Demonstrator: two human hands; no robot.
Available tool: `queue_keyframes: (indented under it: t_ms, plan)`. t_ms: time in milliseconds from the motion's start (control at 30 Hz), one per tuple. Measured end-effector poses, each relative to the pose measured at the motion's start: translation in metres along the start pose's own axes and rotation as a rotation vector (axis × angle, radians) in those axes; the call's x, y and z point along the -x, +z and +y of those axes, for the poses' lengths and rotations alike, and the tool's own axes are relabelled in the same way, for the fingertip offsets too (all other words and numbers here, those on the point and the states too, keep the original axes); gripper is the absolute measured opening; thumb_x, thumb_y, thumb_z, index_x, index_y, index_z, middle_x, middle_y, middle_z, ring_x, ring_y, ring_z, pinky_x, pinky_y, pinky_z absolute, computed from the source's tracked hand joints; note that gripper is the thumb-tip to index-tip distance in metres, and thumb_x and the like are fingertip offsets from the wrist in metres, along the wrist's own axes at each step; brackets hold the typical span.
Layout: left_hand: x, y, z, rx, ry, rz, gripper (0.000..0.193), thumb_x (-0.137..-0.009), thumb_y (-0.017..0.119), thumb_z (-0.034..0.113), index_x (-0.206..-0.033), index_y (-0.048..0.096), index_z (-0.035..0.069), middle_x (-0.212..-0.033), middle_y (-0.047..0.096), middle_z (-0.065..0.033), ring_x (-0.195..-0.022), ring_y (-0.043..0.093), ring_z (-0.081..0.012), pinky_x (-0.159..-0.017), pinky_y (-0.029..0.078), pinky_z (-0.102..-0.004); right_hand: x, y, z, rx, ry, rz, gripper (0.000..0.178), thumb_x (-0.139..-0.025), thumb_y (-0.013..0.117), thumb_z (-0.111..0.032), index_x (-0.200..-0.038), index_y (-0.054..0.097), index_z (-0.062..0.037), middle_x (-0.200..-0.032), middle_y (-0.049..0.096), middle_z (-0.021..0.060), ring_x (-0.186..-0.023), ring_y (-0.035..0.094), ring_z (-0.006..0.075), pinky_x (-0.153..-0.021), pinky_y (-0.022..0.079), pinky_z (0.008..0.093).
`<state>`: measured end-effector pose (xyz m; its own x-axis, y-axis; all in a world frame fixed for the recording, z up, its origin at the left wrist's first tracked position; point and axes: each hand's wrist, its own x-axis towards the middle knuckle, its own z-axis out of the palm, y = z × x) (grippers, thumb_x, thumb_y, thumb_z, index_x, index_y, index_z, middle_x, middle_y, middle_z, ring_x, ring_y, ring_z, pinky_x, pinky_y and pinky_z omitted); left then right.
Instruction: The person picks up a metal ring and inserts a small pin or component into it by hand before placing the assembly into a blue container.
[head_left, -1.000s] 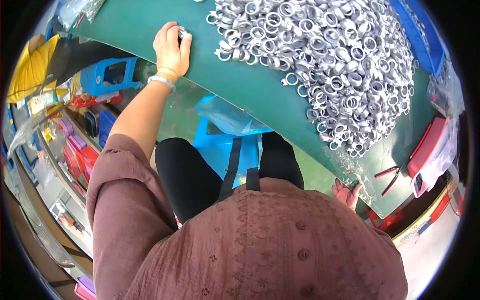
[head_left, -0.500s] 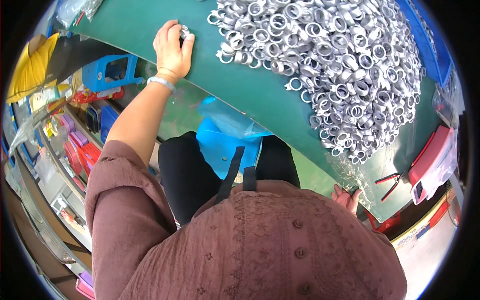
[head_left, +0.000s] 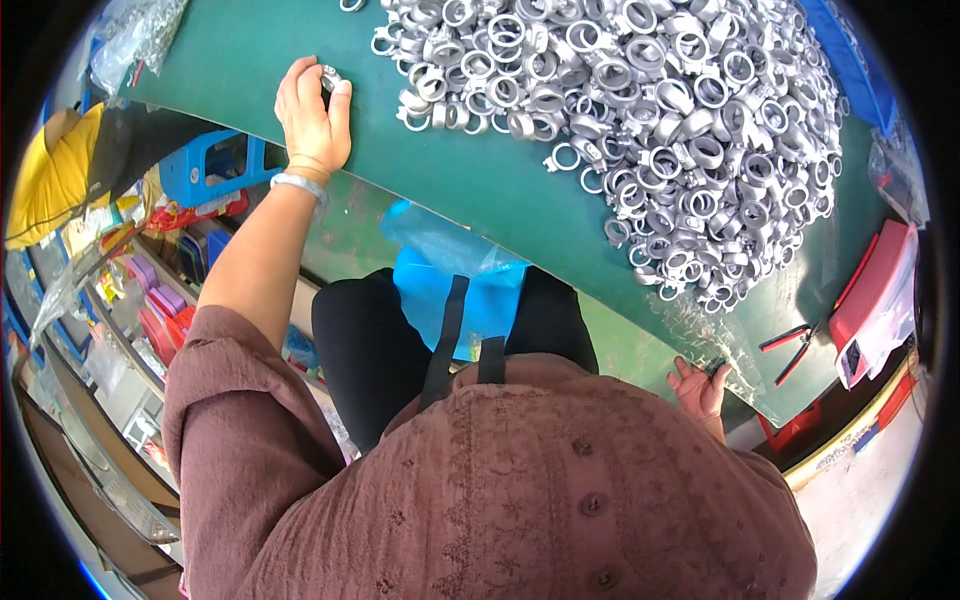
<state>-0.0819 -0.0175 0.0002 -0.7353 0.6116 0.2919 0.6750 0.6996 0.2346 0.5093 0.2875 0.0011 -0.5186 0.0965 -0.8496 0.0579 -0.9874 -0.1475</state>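
Note:
My left hand (head_left: 314, 128) rests at the near edge of the green table (head_left: 400, 165), left of a big heap of grey metal ring clamps (head_left: 680, 130). Its thumb and fingers close round one metal ring clamp (head_left: 329, 77), partly covered by the fingers. My right hand (head_left: 702, 392) is at the table's edge near the right corner, below the heap, with its fingers curled. Between its thumb and fingers shows a small dark thing, too small to name. A pair of red-and-black handled pliers (head_left: 790, 350) lies open on the table to its right.
A blue crate (head_left: 858, 75) borders the heap at the far right, and a red bin (head_left: 872, 300) stands by the right corner. Clear plastic bags (head_left: 137, 45) lie at the far left. A blue stool (head_left: 212, 165) and a person in a yellow top (head_left: 60, 175) are at the left.
The whole view has turned slightly, so the heap and my left hand appear further left. Both hands keep about the same places at the table; the left still holds the ring clamp.

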Motion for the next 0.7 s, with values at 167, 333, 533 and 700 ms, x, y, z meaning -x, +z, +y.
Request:
queue_keyframes:
  t_ms: [167, 333, 533, 700]
  plan:
    - [-0.002, 0.0, -0.003, -0.003, 0.016, -0.001, 0.034, -0.08, 0.055, 0.023, -0.105, 0.049, 0.001, -0.119, 0.044, -0.0162, -0.109, 0.041, -0.0337, -0.095, 0.028, -0.0417, -0.001, -0.005, -0.001, 0.033, -0.006, 0.007, 0.077, -0.075, 0.047, -0.063, -0.132, 0.031, -0.0129, -0.128, 0.043, 0.0096, -0.111, 0.045, 0.0329, -0.085, 0.041, 0.049]
    - [0.0, 0.001, -0.002, 0.006, 0.003, 0.009, 0.034, -0.079, 0.056, 0.023, -0.105, 0.049, 0.001, -0.119, 0.045, -0.0161, -0.109, 0.041, -0.0338, -0.094, 0.028, -0.0419, -0.002, -0.006, -0.009, 0.071, 0.016, -0.025, 0.079, -0.075, 0.047, -0.063, -0.133, 0.029, -0.0122, -0.128, 0.042, 0.0101, -0.113, 0.043, 0.0339, -0.086, 0.041, 0.0485]
    - [-0.003, 0.003, 0.004, 0.013, -0.005, 0.007, 0.035, -0.079, 0.056, 0.024, -0.105, 0.049, 0.002, -0.118, 0.045, -0.0156, -0.109, 0.041, -0.0335, -0.095, 0.028, -0.0419, -0.003, -0.014, -0.011, 0.132, 0.086, -0.012, 0.087, -0.067, 0.053, -0.066, -0.133, 0.03, -0.0138, -0.128, 0.043, 0.0083, -0.114, 0.042, 0.0344, -0.087, 0.041, 0.0481]
    - [0.001, -0.005, 0.001, -0.032, 0.0, -0.014, 0.034, -0.082, 0.052, 0.022, -0.108, 0.047, 0.001, -0.12, 0.044, -0.0164, -0.11, 0.041, -0.0335, -0.095, 0.028, -0.0408, -0.011, 0.006, 0.002, 0.136, -0.005, -0.06, 0.086, -0.068, 0.051, -0.068, -0.133, 0.03, -0.0161, -0.129, 0.043, 0.0069, -0.114, 0.043, 0.0328, -0.086, 0.042, 0.0463]
